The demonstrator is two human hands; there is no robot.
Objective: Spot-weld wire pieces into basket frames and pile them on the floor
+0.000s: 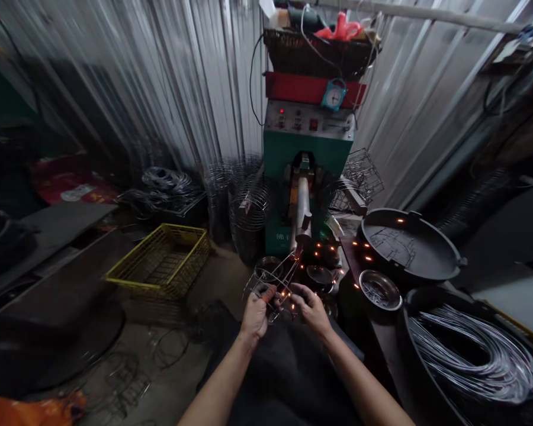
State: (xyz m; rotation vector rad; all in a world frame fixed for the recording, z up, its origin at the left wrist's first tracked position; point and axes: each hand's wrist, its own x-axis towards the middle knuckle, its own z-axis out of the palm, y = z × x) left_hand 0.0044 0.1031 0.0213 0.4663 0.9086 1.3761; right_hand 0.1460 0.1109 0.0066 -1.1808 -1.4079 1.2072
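A small frame of thin metal wires point(270, 276) is held up under the front end of the spot welder's arm point(302, 207). My left hand point(254, 312) is closed around the frame's left side, with an orange-brown covering on a finger or thumb. On the right side, my right hand point(311, 309) pinches at the wires with bent fingers; the exact grip is partly hidden. Orange sparks fly from the contact spot and scatter to the right. The green welding machine point(308, 148) stands straight ahead. Small metal bowls point(320, 276) sit just below its arm, behind my hands.
On the right are a round black pan point(439, 260) with a wire grid, a metal bowl point(393, 299) of short pieces and a large tub point(411, 343) of long bent wires. A yellow-rimmed basket point(135, 285) stands left. Wire coils point(166, 177) lie behind it.
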